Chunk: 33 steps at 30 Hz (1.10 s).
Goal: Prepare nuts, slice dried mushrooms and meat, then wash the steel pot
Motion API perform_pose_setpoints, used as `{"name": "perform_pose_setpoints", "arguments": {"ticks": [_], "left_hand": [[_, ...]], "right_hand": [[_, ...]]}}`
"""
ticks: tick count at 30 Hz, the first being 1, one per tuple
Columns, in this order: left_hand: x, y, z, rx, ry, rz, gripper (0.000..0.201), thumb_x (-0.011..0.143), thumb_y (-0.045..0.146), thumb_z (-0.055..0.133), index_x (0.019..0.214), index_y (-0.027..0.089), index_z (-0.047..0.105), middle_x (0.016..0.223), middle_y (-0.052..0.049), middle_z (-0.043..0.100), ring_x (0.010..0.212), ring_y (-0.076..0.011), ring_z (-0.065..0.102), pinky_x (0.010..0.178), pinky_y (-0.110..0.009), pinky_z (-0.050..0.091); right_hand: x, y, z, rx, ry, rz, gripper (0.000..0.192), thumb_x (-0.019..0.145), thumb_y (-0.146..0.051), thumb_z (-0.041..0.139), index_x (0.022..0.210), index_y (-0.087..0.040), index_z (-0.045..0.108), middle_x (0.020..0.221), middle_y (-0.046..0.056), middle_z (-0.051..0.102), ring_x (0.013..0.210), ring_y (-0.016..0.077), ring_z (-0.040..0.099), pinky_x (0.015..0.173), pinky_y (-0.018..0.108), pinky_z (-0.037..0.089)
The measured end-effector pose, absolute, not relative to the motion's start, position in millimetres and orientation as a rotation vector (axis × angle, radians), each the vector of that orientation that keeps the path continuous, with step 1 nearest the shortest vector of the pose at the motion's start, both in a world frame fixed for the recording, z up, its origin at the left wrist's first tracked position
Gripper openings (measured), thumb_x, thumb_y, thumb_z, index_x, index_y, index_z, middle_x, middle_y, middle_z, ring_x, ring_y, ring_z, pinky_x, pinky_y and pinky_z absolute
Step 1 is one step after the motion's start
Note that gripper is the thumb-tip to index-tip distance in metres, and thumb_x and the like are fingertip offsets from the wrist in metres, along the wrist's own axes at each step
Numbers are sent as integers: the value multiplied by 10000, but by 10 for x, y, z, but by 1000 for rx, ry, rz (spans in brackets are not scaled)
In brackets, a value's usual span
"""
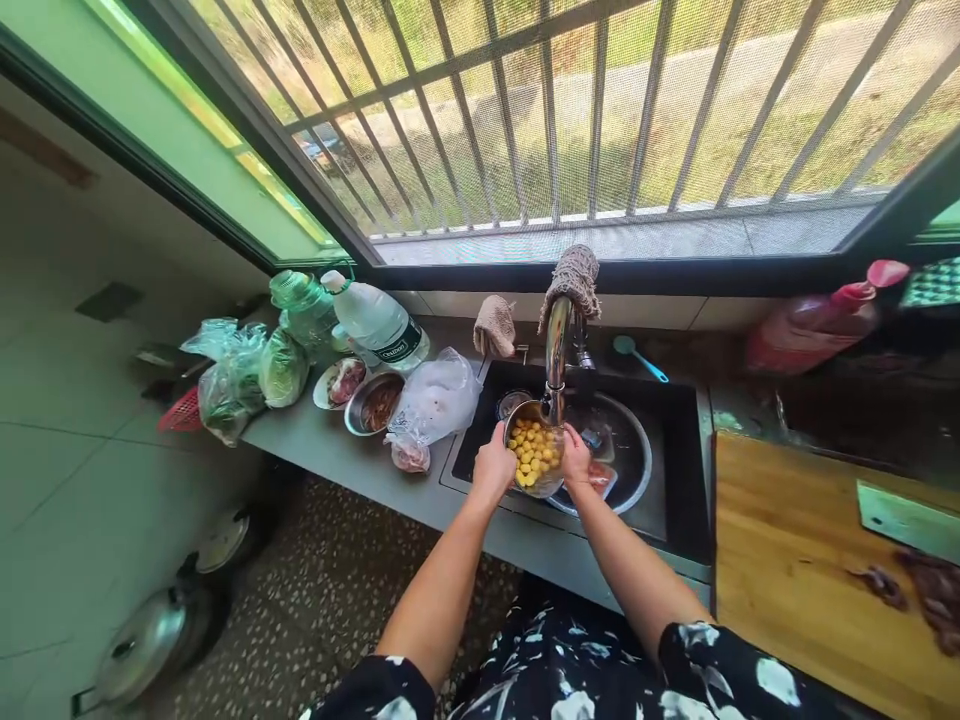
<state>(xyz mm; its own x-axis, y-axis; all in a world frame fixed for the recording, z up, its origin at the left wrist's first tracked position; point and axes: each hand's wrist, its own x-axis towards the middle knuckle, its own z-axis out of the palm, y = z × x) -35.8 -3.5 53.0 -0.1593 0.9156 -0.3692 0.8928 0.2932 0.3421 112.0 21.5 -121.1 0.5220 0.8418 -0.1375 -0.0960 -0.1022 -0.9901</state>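
On the counter at far left lie green bagged vegetables (240, 375), two plastic bottles (375, 322), a steel dish (373, 402) and a clear bag (435, 405). At the black sink (679, 470), the left hand (493, 468) grasps the left rim of a small metal bowl of yellow kernels (534, 455); the right hand (576, 458) grips its right rim. The bowl sits between both hands, directly beneath the faucet (556, 350). A wooden cutting board (787, 560) carrying a cleaver (907, 520) occupies the right.
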Motion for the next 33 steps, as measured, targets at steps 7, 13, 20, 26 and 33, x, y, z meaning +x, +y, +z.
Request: {"name": "perform_pose_setpoints", "arguments": {"ticks": [7, 13, 20, 26, 33], "left_hand": [[-275, -4, 750, 1750, 2132, -40, 618, 743, 214, 436, 1329, 281, 252, 926, -85, 632, 851, -216, 602, 710, -277, 435], [-236, -26, 853, 1781, 2131, -54, 628, 735, 188, 425, 1332, 267, 248, 937, -95, 627, 860, -224, 595, 710, -280, 425], [-193, -32, 932, 1818, 2174, -136, 626, 749, 191, 429, 1332, 270, 217, 903, -109, 628, 851, -245, 596, 691, -297, 433], [-108, -82, 993, 1873, 2179, -177, 589, 758, 167, 425, 1311, 228, 231, 900, -117, 623, 854, -240, 596, 712, -294, 435], [-33, -153, 1036, 1907, 2152, -248, 636, 769, 171, 435, 1339, 195, 155, 897, -131, 619, 865, -235, 600, 735, -297, 437]], "right_hand": [[930, 223, -1283, -1255, -164, 1156, 453, 585, -381, 573, 962, -134, 615, 1035, 73, 623, 915, 173, 573, 790, 299, 457], [871, 273, -1236, -1240, -166, 1155, 438, 586, -383, 584, 946, -138, 627, 957, 59, 654, 843, 173, 595, 731, 294, 478], [794, 307, -1158, -1276, -280, 1018, 442, 631, -412, 520, 935, -113, 638, 997, 87, 638, 906, 174, 569, 825, 308, 431], [706, 279, -1165, -1388, -455, 936, 477, 661, -410, 464, 981, -95, 627, 1059, 111, 608, 990, 188, 535, 922, 328, 356], [541, 269, -1266, -1346, -439, 959, 496, 682, -420, 442, 1036, -111, 601, 1090, 101, 593, 1006, 174, 526, 895, 314, 379]]}}
